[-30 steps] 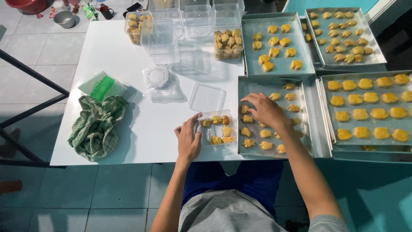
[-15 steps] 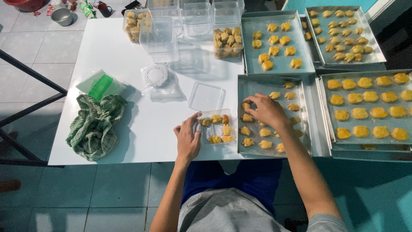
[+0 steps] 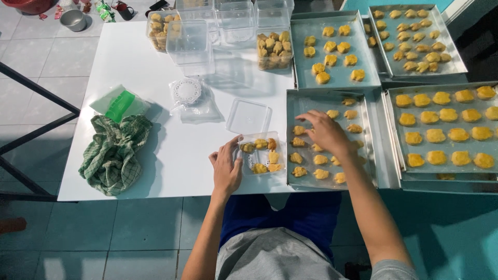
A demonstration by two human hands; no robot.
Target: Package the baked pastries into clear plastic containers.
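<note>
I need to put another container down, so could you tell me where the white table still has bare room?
The widest free patch on the white table lies between the green checked cloth and the left hand. Another sits left of the stacked clear tubs. The right side is packed with baking trays.

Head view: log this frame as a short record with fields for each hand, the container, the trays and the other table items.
left hand: steadies small clear plastic box, part-filled with yellow pastries
right hand: over pastries on near metal baking tray; grasp unclear
lid: clear square plastic lid lies beside the box
other trays: three more, with pastries
table: white table with green checked cloth, clear jars at back
</note>
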